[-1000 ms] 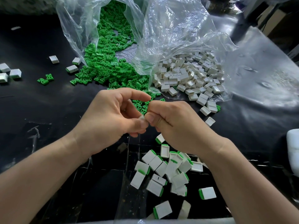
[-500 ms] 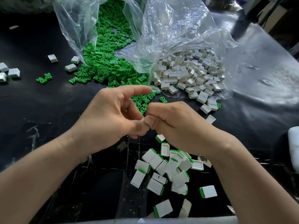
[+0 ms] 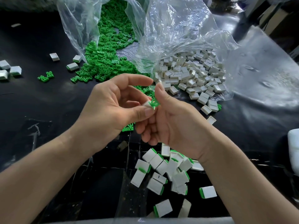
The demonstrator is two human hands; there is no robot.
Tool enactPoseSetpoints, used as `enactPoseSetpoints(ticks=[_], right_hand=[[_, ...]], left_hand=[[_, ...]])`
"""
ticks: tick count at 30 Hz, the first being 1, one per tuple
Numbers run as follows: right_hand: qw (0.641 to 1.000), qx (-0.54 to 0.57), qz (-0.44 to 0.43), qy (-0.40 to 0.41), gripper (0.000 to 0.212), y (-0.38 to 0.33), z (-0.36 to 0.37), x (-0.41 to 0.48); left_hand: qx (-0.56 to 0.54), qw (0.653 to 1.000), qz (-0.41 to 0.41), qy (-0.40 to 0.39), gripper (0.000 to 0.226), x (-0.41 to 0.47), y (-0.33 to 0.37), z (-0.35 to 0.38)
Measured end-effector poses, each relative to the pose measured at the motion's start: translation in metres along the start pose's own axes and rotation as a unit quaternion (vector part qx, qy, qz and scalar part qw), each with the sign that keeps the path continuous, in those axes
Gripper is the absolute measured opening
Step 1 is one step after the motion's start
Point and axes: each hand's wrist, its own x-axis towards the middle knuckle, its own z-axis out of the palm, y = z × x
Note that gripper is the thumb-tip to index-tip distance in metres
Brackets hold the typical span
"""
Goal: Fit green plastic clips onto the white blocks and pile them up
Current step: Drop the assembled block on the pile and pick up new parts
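Green clip [image 3: 155, 103] and white block [image 3: 148, 104] sit joined in mid-air between the two hands, above the black table [image 3: 40, 97]; the left hand [image 3: 110, 110] comes in from the lower left, palm turned toward the right, and pinches the block between its thumb and curled fingers, forefinger stretched out above; the right hand [image 3: 174, 125] faces it, thumb raised and free of the parts, lower fingers curled inward under the block, and whether they touch it I cannot tell. The clip pokes out of the block's end, its splayed prongs aimed up and right at the base of the right thumb; the block is mostly covered, so its long axis is unclear. Below the wrists lies a pile of fitted blocks [image 3: 168, 168], green edges showing; beyond the hands, a heap of loose clips [image 3: 103, 62] spills from one clear bag [image 3: 77, 34], and bare white blocks [image 3: 194, 75] from another beside it.
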Motion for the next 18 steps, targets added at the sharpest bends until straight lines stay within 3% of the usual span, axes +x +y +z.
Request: enactPoseSetpoints(ticks=[10, 18], right_hand=[[0.996, -0.011, -0.032, 0.078, 0.048, 0.0023, 0.0082, -0.0018], [0.995, -0.001, -0.068, 0.068, 0.035, 0.0047, 0.0092, -0.0029]], left_hand=[[-0.007, 1.0, 0.016, 0.005, 0.048, -0.0005, -0.0036, 0.0019], [-0.002, 0.999, 0.049, -0.013, 0.055, -0.0003, -0.0061, 0.0009]])
